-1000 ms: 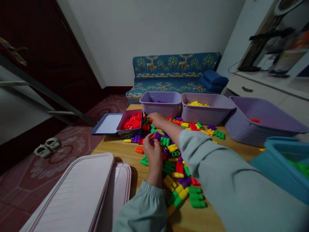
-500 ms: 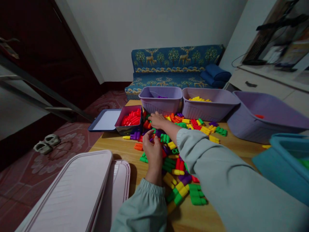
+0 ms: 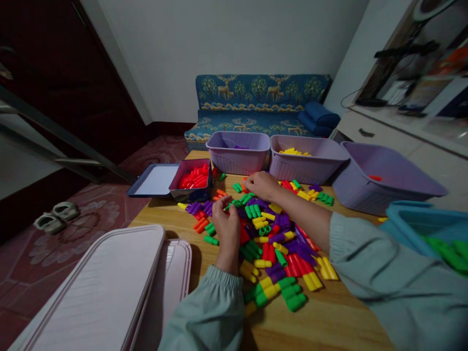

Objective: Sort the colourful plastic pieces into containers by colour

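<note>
A heap of coloured plastic tube pieces in red, yellow, green, purple and orange lies on the wooden table. My left hand rests at the heap's left edge with its fingers curled in a pinch; what it holds is hidden. My right hand lies knuckles-up on the far side of the heap, fingers closed over pieces just in front of the lilac bins. A small dark box of red pieces stands to the left of both hands.
Along the back stand a lilac bin with purple pieces, one with yellow pieces and a larger lilac bin. A blue bin of green pieces is at right. Pink lids overhang the front left. The box's lid lies beside it.
My right hand has drawn back to the right, away from the red box toward the bins. More of the heap shows beneath my arm. My left hand stays at the left edge.
</note>
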Demonstrator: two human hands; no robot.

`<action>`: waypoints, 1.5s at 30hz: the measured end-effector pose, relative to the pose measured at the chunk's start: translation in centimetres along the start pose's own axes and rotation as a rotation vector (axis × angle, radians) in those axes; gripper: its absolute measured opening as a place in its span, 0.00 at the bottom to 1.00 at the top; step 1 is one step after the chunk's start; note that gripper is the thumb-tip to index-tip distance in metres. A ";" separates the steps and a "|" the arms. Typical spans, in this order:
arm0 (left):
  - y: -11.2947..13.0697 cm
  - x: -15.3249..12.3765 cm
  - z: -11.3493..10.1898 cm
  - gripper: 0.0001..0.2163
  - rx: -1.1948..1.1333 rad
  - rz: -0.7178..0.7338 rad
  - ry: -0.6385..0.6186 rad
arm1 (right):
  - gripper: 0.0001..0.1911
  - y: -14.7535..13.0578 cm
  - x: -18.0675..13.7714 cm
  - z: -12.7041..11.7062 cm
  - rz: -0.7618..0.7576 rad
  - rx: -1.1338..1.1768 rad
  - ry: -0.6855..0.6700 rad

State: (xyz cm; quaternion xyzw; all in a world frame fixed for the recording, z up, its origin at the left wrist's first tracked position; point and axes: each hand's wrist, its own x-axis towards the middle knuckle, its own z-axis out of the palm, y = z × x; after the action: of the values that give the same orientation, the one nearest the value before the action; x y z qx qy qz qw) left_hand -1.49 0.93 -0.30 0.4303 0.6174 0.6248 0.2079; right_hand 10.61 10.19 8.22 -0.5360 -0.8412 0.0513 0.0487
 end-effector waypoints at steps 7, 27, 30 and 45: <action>0.6 -0.2 -0.1 0.10 0.017 0.021 -0.005 | 0.24 4.2 2.2 2.8 0.189 -0.062 0.071; 0.2 -0.2 0.1 0.08 0.116 0.116 -0.062 | 0.16 10.9 -7.4 2.8 0.511 0.057 0.369; 0.1 -0.2 0.2 0.08 0.120 0.124 -0.070 | 0.22 12.2 -7.7 2.5 0.602 0.010 0.175; 1.3 -0.5 0.2 0.09 0.096 0.255 -0.055 | 0.13 9.6 -8.6 2.1 0.564 0.271 0.529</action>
State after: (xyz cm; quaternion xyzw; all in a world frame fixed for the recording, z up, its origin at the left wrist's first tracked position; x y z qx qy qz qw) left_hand -0.69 0.44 0.73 0.5316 0.5810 0.6039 0.1229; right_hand 22.58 6.33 4.55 -0.7291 -0.6055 0.0334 0.3173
